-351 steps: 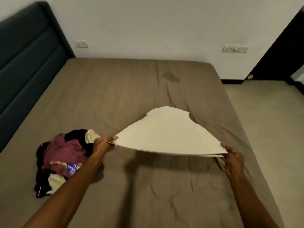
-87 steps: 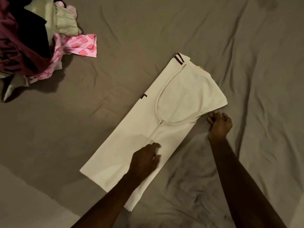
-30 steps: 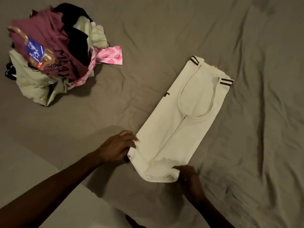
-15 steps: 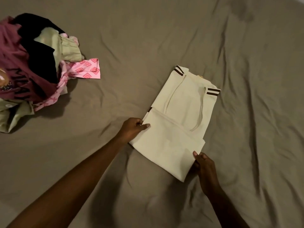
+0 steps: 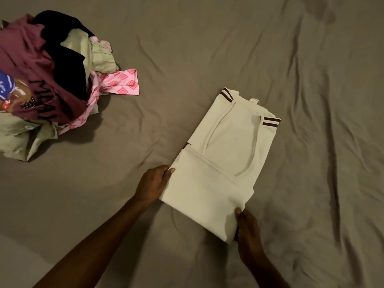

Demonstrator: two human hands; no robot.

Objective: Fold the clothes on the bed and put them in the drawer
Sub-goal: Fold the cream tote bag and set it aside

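Note:
A cream shirt point(image 5: 220, 163) with dark brown stripes at its sleeve cuffs lies folded on the brown bed sheet point(image 5: 207, 48), its lower half doubled up over the body. My left hand point(image 5: 153, 183) grips the folded shirt's left edge, thumb on top. My right hand point(image 5: 247, 229) grips the near right corner of the fold, fingers tucked under the cloth. A heap of unfolded clothes point(image 5: 45, 80) sits at the left: maroon, black, pale green and pink patterned pieces. No drawer is in view.
A pink patterned cloth point(image 5: 122, 84) sticks out of the heap toward the shirt. The sheet is creased, with a dark stain point(image 5: 318, 11) at the top right. A pale floor strip point(image 5: 18, 262) shows past the bed's edge at the bottom left.
The shirt's lower half has been folded up over its body within the last second. Both hands have since slid to the sides of the folded bundle.

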